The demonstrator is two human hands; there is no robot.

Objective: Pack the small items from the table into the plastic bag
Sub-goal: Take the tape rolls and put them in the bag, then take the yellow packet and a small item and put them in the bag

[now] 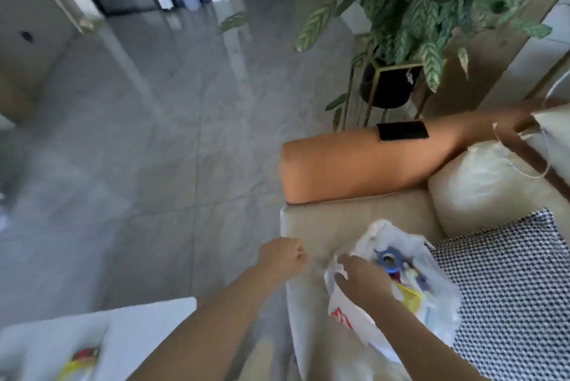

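A white plastic bag [351, 312] with a red print lies open on the beige sofa seat [339, 223]. Inside it I see a blue tape roll [389, 259], a yellow packet [408, 299] and other small items. My right hand [362, 280] grips the bag's near rim, fingers curled over the edge. My left hand [283, 257] hovers left of the bag at the seat's front edge, curled into a fist with nothing visible in it. On the white table [148, 322] at lower left lies a blurred red and yellow packet [78, 360].
An orange armrest [354, 164] carries a black phone [402, 131]. A cream cushion [481, 183] and a black-and-white checked cushion [512, 288] sit right of the bag. A potted plant [388, 84] stands behind the sofa. Grey tiled floor [154, 133] spreads to the left.
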